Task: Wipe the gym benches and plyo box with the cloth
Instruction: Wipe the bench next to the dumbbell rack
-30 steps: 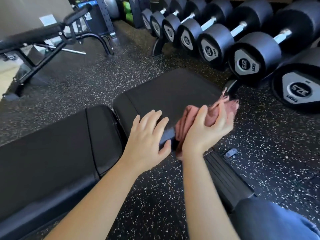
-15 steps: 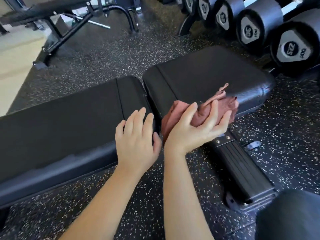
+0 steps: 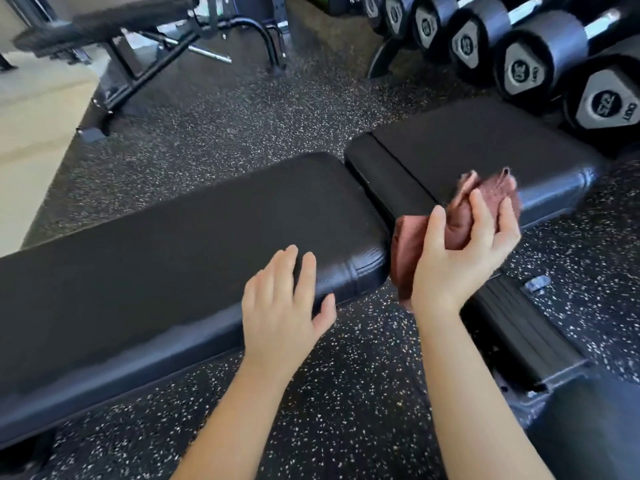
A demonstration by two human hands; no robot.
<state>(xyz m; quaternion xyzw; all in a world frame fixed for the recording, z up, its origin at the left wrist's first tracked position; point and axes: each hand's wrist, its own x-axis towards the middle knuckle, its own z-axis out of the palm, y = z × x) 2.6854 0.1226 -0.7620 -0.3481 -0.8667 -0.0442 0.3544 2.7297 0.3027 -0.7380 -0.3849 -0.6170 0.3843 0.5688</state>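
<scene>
A black padded gym bench lies across the view, with a long back pad (image 3: 173, 244) and a shorter seat pad (image 3: 478, 147) split by a narrow gap. My left hand (image 3: 284, 306) rests flat on the near edge of the long pad, fingers straight. My right hand (image 3: 460, 258) grips a bunched reddish-pink cloth (image 3: 450, 216) against the near edge of the seat pad, beside the gap. No plyo box is in view.
A row of black dumbbells (image 3: 533, 64) lines the far right. A second bench (image 3: 114, 26) with a black frame stands at the far left on speckled rubber floor (image 3: 242, 126). The bench's foot (image 3: 519, 334) and my knee (image 3: 588, 427) are at lower right.
My left hand has slid left from the seat pad across the gap onto the long pad. The cloth in my right hand stays at the seat pad's near edge. The view has shifted.
</scene>
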